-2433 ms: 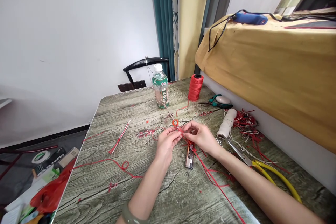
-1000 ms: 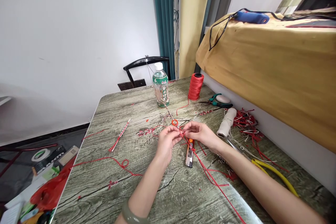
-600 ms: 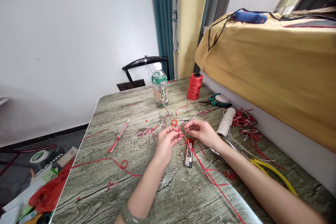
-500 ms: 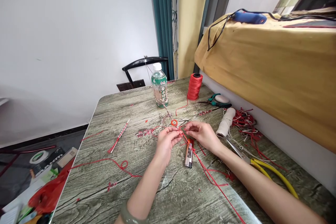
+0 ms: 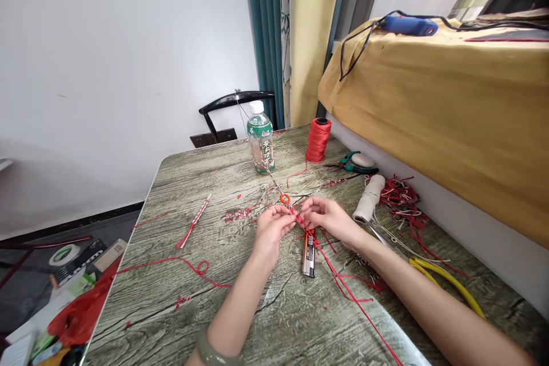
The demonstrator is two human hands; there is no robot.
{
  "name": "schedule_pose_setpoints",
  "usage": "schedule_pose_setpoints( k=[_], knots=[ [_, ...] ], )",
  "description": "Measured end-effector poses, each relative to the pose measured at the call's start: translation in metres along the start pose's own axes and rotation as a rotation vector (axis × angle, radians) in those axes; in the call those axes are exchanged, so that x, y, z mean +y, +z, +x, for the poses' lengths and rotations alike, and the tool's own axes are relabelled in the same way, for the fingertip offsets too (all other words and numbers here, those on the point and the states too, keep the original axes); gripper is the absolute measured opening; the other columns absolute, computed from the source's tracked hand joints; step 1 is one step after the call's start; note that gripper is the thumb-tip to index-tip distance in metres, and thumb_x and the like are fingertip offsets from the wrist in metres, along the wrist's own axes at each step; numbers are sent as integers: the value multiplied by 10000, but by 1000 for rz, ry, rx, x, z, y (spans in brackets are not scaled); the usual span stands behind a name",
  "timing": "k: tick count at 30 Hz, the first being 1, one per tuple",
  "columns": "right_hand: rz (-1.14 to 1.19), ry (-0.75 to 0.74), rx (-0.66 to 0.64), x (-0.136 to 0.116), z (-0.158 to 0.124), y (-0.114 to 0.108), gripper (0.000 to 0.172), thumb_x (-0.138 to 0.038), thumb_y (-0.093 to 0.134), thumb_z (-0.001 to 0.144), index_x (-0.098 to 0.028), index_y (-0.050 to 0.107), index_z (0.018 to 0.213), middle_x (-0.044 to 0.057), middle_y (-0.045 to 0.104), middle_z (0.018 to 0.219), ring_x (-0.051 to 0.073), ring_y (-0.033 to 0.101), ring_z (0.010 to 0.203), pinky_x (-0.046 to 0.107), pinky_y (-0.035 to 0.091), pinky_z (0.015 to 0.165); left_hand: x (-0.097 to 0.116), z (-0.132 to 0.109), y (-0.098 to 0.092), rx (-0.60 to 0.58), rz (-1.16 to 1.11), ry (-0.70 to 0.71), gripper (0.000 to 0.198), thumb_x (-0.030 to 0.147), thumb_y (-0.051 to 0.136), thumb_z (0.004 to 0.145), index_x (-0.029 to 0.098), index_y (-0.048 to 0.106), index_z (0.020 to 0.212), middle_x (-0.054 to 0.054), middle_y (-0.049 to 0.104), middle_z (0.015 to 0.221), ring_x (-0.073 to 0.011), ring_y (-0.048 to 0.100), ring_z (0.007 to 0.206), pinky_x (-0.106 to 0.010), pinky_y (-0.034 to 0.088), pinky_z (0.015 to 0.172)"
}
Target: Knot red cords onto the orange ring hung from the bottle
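Note:
Between my hands runs a red cord [image 5: 332, 267], leading from an orange-red ring [image 5: 285, 198] down to the table's near edge. My left hand [image 5: 274, 226] pinches the cord just below the ring. On its right side, my right hand [image 5: 323, 214] has thumb and forefinger closed on the cord too. The ring is tied by a thin string to a plastic bottle [image 5: 261, 143] with a green label and white cap. A small flat box [image 5: 308, 254] lies under the cord. Finer knots are hidden by the fingers.
A red thread spool [image 5: 318, 140], teal-handled pliers [image 5: 355, 167], a white cord roll [image 5: 371, 199], a heap of scraps [image 5: 398, 200] and yellow-handled scissors [image 5: 450, 286] line the right side. A red-and-white braided piece [image 5: 195, 222] lies at left. Loose cord bits litter the wooden table [image 5: 180, 183].
My right fingers have drawn slightly inward against the cord, close to my left fingertips. The small box has shifted a little nearer. My left hand stays almost in place.

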State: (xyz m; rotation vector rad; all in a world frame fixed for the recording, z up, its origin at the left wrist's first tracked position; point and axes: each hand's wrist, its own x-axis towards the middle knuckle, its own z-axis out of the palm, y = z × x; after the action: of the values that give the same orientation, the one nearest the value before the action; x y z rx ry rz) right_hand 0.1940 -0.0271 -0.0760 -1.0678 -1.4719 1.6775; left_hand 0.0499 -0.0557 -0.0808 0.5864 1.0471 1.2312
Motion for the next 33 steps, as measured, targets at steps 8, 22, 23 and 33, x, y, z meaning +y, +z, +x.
schedule_pose_setpoints(
  k=[8, 22, 23, 33],
  knots=[
    [66, -63, -87, -7, -5, 1, 228, -113, 615, 617, -148, 547, 832, 4, 581, 771, 92, 541, 702, 229, 426, 673, 0, 2, -2, -21, 8, 8, 156, 70, 615, 572, 134, 525, 682, -5, 602, 644, -109, 591, 629, -250, 448, 670],
    [-76, -24, -12, 4, 1, -6, 208, -310, 664, 617, -135, 636, 726, -2, 588, 648, 84, 513, 556, 225, 423, 553, -3, 2, -1, 35, 40, 27, 189, 146, 693, 539, 116, 585, 691, -18, 610, 635, -102, 573, 611, -237, 440, 647],
    [-76, -21, -12, 4, 2, -6, 209, -319, 663, 617, -138, 632, 717, -7, 580, 633, 81, 507, 543, 220, 423, 537, -3, 2, -1, 43, 55, 34, 180, 154, 693, 537, 114, 588, 677, -17, 607, 626, -99, 567, 600, -234, 438, 635],
    [-39, -23, 76, 1, 3, -10, 222, -329, 655, 623, -142, 583, 718, -10, 581, 652, 87, 541, 572, 222, 446, 560, -14, -1, 2, 81, 98, 165, 206, 175, 673, 565, 144, 521, 699, 13, 586, 613, -84, 545, 570, -207, 419, 580]
  ],
)
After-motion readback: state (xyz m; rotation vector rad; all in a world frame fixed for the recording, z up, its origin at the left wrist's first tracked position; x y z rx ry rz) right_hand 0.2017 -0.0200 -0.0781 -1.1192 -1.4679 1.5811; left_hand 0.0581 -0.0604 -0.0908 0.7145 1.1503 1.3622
